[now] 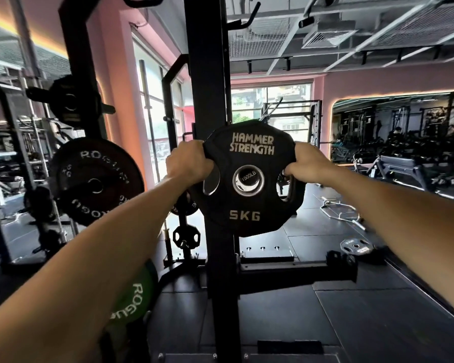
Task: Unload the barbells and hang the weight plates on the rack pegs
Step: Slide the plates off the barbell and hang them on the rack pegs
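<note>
Weight plate: black, marked HAMMER STRENGTH at top and 5KG at bottom, held upright at arm's length in front of the black rack upright. Face toward camera. Steel-ringed centre hole shows a round end marked 1500LB inside it; cannot tell whether the plate is seated on a peg or only lined up with one.

Left hand: fingers curled over the plate's upper left edge, at the left grip slot. Gripping the plate.

Right hand: fingers curled round the plate's upper right edge, thumb side at the right grip slot. Gripping the plate. Both forearms extended, bare.

Surroundings:
- Large black ROGUE plate hangs on a peg of the rack to the left, well apart from the held plate.
- Smaller black plate on a peg above it.
- Green ROGUE plate low on the left, partly hidden by the left forearm.
- Small black grip plate low behind the upright.
- Another small plate lies flat on the dark floor at right.
- Curl bar on the floor beyond it.
- Window behind the rack; mirror on the pink wall at right.
</note>
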The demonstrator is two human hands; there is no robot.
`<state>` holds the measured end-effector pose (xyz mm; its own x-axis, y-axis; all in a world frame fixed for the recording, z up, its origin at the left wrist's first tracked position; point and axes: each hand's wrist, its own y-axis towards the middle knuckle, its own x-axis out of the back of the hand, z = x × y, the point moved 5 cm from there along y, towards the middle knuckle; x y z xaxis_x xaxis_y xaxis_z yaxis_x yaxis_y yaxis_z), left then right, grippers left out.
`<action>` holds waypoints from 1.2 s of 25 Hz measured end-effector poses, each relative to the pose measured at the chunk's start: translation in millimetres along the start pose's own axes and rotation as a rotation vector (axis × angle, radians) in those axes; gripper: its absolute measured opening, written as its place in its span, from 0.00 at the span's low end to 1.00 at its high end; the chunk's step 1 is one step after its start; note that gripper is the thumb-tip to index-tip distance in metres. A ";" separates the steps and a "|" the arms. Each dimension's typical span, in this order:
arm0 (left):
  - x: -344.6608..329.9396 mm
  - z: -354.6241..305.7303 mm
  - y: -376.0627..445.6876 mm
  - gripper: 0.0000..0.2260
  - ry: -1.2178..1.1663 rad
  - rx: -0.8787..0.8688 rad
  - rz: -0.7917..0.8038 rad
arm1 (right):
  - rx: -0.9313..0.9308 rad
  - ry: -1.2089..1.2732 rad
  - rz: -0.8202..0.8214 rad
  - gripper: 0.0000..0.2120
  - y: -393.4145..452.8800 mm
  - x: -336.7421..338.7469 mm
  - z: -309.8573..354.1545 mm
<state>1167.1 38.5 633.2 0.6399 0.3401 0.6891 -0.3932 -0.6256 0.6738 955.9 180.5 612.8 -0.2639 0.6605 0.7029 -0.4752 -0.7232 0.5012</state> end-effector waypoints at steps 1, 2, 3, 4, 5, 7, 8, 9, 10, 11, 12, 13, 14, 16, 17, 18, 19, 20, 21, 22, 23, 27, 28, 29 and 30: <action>9.9 2.5 -8.0 0.09 0.006 0.001 -0.003 | 0.009 -0.009 0.016 0.11 -5.8 2.8 8.5; 21.3 6.6 -15.8 0.09 0.014 0.003 -0.001 | 0.023 -0.005 0.030 0.11 -13.2 3.7 18.8; 33.8 11.3 -23.0 0.09 0.026 0.007 0.004 | 0.038 -0.005 0.038 0.10 -19.4 3.2 29.8; 46.7 17.6 -28.0 0.09 0.038 0.016 0.007 | 0.053 -0.005 0.040 0.09 -25.1 1.9 42.4; 59.1 24.7 -32.1 0.08 0.052 0.030 0.008 | 0.065 -0.005 0.046 0.08 -28.7 -0.7 54.6; 81.8 44.6 -38.1 0.06 0.083 0.061 0.003 | 0.090 -0.008 0.058 0.08 -30.5 -10.5 80.3; 90.7 56.6 -40.6 0.06 0.093 0.072 -0.001 | 0.096 -0.012 0.067 0.08 -30.0 -17.6 93.0; 98.4 70.5 -43.4 0.08 0.101 0.089 -0.009 | 0.110 -0.016 0.067 0.09 -27.2 -25.6 105.8; 107.1 88.9 -45.6 0.09 0.114 0.108 -0.019 | 0.133 -0.033 0.064 0.11 -24.3 -36.3 122.8; 114.8 107.2 -47.3 0.10 0.129 0.117 -0.026 | 0.154 -0.061 0.054 0.12 -20.9 -47.9 137.6; 124.9 132.2 -49.0 0.11 0.138 0.132 -0.033 | 0.182 -0.082 0.060 0.13 -19.4 -64.5 160.2; 133.8 154.4 -50.7 0.11 0.144 0.137 -0.034 | 0.204 -0.081 0.071 0.12 -16.0 -80.4 178.6; 137.2 168.1 -51.3 0.11 0.143 0.134 -0.033 | 0.202 -0.066 0.091 0.11 -15.9 -90.1 188.8; 157.1 219.2 -53.0 0.11 0.161 0.133 -0.040 | 0.213 -0.047 0.116 0.10 -11.7 -128.6 230.5; 165.3 243.0 -52.8 0.11 0.177 0.140 -0.044 | 0.227 -0.044 0.122 0.09 -10.5 -145.2 249.6; 175.6 272.1 -52.6 0.12 0.195 0.147 -0.043 | 0.231 -0.024 0.137 0.10 -10.3 -165.7 273.6; 185.7 300.6 -52.6 0.12 0.216 0.156 -0.037 | 0.248 -0.001 0.151 0.11 -10.0 -187.0 296.6; 194.8 329.1 -51.5 0.13 0.231 0.161 -0.034 | 0.251 0.013 0.165 0.13 -9.3 -207.8 318.9; 204.2 356.1 -50.7 0.12 0.237 0.169 -0.030 | 0.264 0.020 0.172 0.14 -7.4 -228.3 340.6; 212.2 380.9 -49.1 0.12 0.239 0.169 -0.029 | 0.274 0.020 0.175 0.14 -6.1 -246.3 361.4; 218.8 403.4 -47.5 0.11 0.239 0.167 -0.024 | 0.292 0.010 0.176 0.12 -2.2 -263.3 379.4; 232.5 477.9 -36.6 0.04 0.232 0.175 0.004 | 0.318 -0.016 0.190 0.11 18.0 -317.8 435.6; 233.4 493.5 -32.5 0.04 0.233 0.185 0.002 | 0.320 -0.025 0.192 0.14 23.8 -329.1 446.2; 233.2 508.5 -28.3 0.05 0.234 0.199 -0.004 | 0.327 -0.031 0.191 0.16 29.8 -340.0 455.8; 231.5 524.1 -23.0 0.06 0.235 0.213 -0.009 | 0.335 -0.028 0.193 0.14 36.7 -352.1 463.8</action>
<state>1670.3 -236.4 637.5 0.4627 0.4835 0.7431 -0.2250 -0.7467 0.6260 1420.7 -172.1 617.8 -0.2962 0.5034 0.8117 -0.1171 -0.8626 0.4922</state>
